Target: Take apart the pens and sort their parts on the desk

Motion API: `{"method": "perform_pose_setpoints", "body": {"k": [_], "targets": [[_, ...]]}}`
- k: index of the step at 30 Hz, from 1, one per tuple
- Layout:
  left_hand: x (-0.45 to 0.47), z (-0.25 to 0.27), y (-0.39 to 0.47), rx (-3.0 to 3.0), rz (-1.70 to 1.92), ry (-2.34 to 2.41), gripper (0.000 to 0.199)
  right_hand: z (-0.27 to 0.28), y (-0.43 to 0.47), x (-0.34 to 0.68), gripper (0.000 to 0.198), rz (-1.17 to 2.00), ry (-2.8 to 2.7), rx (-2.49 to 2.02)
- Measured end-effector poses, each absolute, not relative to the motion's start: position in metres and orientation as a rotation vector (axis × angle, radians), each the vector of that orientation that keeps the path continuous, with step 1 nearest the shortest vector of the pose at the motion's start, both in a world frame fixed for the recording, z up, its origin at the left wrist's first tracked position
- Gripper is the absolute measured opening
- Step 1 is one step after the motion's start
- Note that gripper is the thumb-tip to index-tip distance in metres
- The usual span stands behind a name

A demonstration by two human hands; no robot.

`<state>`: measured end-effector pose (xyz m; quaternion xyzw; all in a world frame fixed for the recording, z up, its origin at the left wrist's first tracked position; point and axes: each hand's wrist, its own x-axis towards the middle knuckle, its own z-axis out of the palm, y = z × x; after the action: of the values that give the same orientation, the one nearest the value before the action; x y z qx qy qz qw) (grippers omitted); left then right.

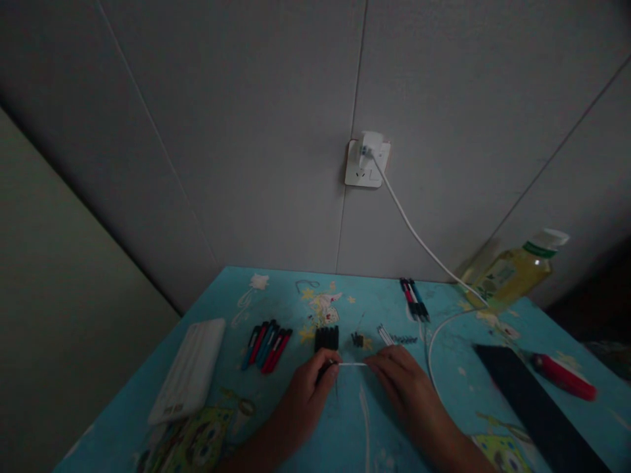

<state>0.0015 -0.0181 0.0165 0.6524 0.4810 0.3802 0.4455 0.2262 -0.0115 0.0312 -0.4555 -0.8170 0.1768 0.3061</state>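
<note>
My left hand (313, 387) pinches a short dark pen part (331, 365). From it a thin white pen refill (352, 364) runs across to the closed fingers of my right hand (407, 387). Just beyond my left hand lies a row of black pen parts (327, 337). Small black pieces (358, 339) sit between the hands, farther back. Past my right fingertips are white refills (384, 334) and what look like small springs (405, 339). To the left, several blue and red pen barrels (266, 347) with dark ends lie in a group.
Complete-looking pens (415, 299) lie near the wall. A white power bank (190, 371) is on the left. At right are a bottle of yellow liquid (515, 274), a long black strip (539, 407) and a red-handled object (564, 376). A white cable (411, 226) hangs from the wall socket (362, 174).
</note>
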Motion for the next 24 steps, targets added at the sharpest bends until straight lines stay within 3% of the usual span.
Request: {"method": "perform_pose_setpoints", "body": {"k": [18, 24], "targets": [[0.005, 0.009, -0.028, 2.153, 0.742, 1.216, 0.021, 0.035, -0.023, 0.212, 0.029, 0.486, -2.275, -1.031], [0.0, 0.013, -0.027, 2.117, 0.799, 1.193, 0.021, 0.036, -0.021, 0.218, 0.016, 0.555, -2.18, -1.112]]}}
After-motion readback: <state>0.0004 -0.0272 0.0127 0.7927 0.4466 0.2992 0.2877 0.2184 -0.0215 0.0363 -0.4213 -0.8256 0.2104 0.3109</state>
